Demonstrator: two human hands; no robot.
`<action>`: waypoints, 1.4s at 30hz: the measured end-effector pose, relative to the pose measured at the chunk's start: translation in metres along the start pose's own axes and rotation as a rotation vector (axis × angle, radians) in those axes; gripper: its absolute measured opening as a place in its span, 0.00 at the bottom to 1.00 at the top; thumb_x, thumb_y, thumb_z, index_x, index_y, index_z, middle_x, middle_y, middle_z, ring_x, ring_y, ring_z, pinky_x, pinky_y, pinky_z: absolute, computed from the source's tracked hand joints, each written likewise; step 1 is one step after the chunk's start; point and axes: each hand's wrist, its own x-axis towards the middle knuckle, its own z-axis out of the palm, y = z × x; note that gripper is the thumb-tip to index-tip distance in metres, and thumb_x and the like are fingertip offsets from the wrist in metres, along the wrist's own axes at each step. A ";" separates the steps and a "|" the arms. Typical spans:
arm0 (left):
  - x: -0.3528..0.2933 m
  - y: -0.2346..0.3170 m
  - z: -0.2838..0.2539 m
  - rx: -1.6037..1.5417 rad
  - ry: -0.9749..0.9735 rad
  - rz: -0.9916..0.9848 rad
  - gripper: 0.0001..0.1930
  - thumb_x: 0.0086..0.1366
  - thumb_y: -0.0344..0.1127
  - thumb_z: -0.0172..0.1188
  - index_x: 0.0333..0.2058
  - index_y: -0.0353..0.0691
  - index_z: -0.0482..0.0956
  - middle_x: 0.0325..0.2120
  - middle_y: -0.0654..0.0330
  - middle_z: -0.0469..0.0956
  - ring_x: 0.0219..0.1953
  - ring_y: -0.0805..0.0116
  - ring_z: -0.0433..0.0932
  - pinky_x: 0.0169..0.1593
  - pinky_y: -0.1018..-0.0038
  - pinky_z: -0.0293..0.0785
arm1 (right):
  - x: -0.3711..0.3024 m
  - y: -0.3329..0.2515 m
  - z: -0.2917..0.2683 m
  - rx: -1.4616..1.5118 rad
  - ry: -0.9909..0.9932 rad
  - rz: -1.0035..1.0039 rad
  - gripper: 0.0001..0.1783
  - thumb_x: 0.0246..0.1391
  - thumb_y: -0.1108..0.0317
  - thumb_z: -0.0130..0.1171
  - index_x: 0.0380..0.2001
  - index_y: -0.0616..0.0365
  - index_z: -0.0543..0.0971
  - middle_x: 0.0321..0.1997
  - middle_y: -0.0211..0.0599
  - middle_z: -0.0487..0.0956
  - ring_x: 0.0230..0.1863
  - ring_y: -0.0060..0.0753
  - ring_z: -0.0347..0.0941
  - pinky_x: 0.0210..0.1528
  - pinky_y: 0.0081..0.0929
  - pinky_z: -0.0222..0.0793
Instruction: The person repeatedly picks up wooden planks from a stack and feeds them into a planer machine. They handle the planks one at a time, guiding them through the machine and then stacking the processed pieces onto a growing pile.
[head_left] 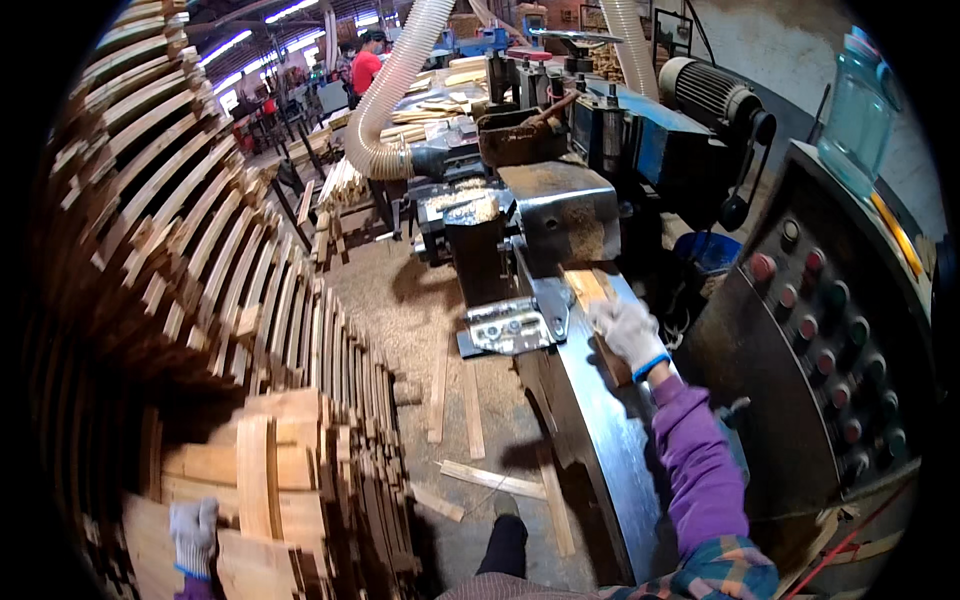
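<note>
My right hand (628,335), in a pale work glove, is on a narrow wooden board (589,288) lying along the metal bed (613,450) of a woodworking machine. Its fingers curl over the board, whose far end points into the machine under a curved metal hood (562,215). At the lower left, my gloved left hand (194,535) rests on a stack of planks with its fingers bent around a wooden plank (255,563). Another short plank (258,475) lies across the stack just beyond that hand.
Tall piles of boards (190,230) rise along the left. A control panel (815,340) with several buttons stands at the right, with a clear bottle (860,110) on top. Wood strips (472,405) and shavings litter the floor. A ribbed hose (385,90) hangs over the machine; a person (367,65) in red is far off.
</note>
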 end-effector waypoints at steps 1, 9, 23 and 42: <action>-0.007 0.000 -0.002 -0.017 -0.026 -0.086 0.24 0.67 0.45 0.52 0.15 0.38 0.78 0.15 0.50 0.74 0.22 0.50 0.72 0.35 0.60 0.64 | 0.026 -0.035 -0.021 -0.792 0.331 -0.455 0.20 0.59 0.63 0.57 0.55 0.47 0.76 0.39 0.37 0.77 0.43 0.38 0.73 0.44 0.31 0.69; 0.038 0.006 -0.022 0.009 0.028 0.208 0.07 0.63 0.39 0.60 0.33 0.45 0.84 0.25 0.54 0.78 0.28 0.51 0.76 0.32 0.57 0.70 | 0.318 -0.093 -0.141 -1.055 0.837 -0.380 0.30 0.60 0.69 0.40 0.67 0.51 0.61 0.59 0.48 0.71 0.60 0.52 0.66 0.62 0.55 0.59; 0.094 0.044 -0.025 0.063 -0.393 0.192 0.50 0.54 0.70 0.58 0.63 0.34 0.65 0.60 0.44 0.69 0.64 0.43 0.65 0.67 0.55 0.59 | 0.320 -0.065 -0.200 -1.010 0.833 -0.498 0.10 0.47 0.65 0.55 0.21 0.59 0.80 0.13 0.39 0.74 0.14 0.41 0.74 0.10 0.41 0.62; 0.091 0.064 -0.042 0.234 -0.537 0.175 0.51 0.46 0.31 0.69 0.70 0.49 0.55 0.62 0.48 0.66 0.64 0.44 0.61 0.67 0.59 0.60 | 0.069 -0.036 -0.201 -0.806 0.519 -0.209 0.11 0.57 0.58 0.57 0.31 0.52 0.81 0.27 0.43 0.79 0.27 0.45 0.80 0.29 0.40 0.75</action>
